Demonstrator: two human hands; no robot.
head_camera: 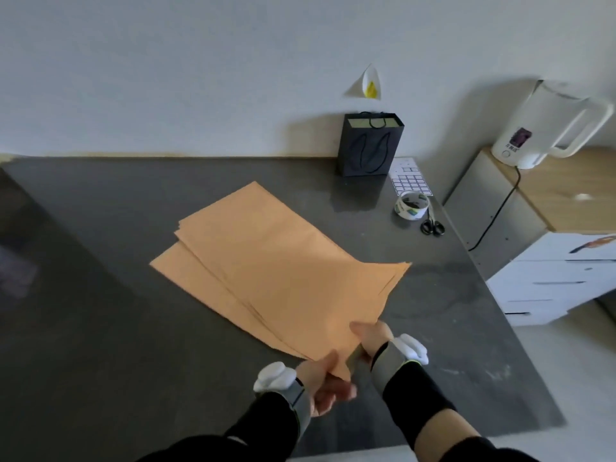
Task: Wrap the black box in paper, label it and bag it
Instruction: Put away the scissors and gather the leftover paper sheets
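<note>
A stack of tan wrapping paper sheets (266, 258) lies fanned out in the middle of the dark grey table (100, 311). My left hand (325, 383) pinches the near corner of the sheets. My right hand (371, 338) grips the same near edge, thumb on top. A black paper bag (368, 145) with cord handles stands upright at the back by the wall. Beside it lies a white sheet of labels (410, 180), then a roll of tape (411, 205) and black scissors (432, 225). No black box is in view.
A white kettle (546, 125) stands on a wooden-topped cabinet (566, 191) right of the table, its cord hanging down. White drawers (550, 278) sit in front of that. A wall closes off the back. The table's right and near edges are close to my hands.
</note>
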